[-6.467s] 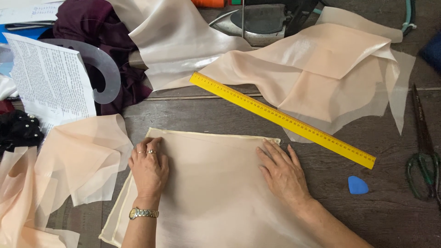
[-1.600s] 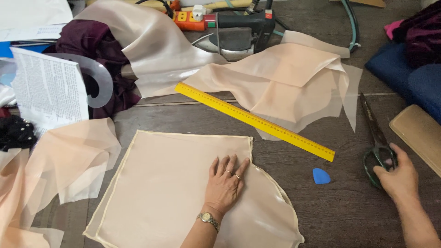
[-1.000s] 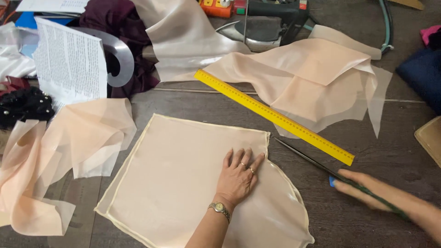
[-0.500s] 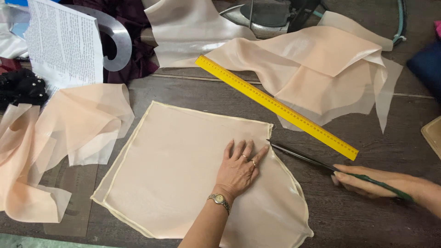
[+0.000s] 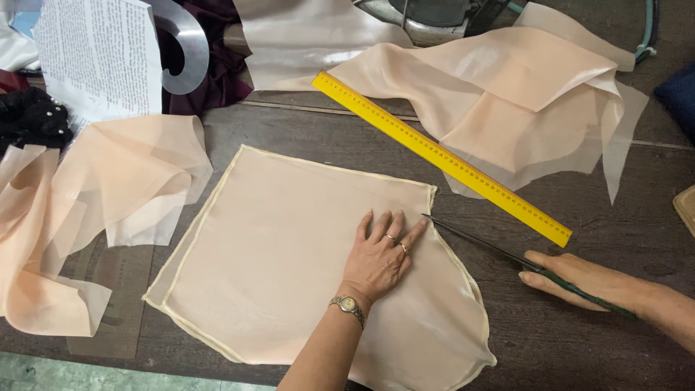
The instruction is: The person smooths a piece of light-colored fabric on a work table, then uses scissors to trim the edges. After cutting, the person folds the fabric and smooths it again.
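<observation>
Scissors (image 5: 499, 250) gripped in your right hand (image 5: 586, 281), tips at fabric panel (image 5: 289, 246) edge; left hand (image 5: 380, 253) spread flat, pinning cloth mid-frame against slipping.

1. Bare dark table (image 5: 579, 347) lies open at the near right, beyond the flat fabric panel (image 5: 304, 253).
2. The yellow ruler (image 5: 441, 156) slants across the far middle, barring a straight path to the heaped peach fabric (image 5: 521, 101) behind it.
3. A narrow bare strip runs between ruler and panel.
4. Crumpled sheer fabric (image 5: 94, 203) crowds the left side.
5. A printed paper (image 5: 98, 54) and an iron (image 5: 434, 18) fill the far edge.
</observation>
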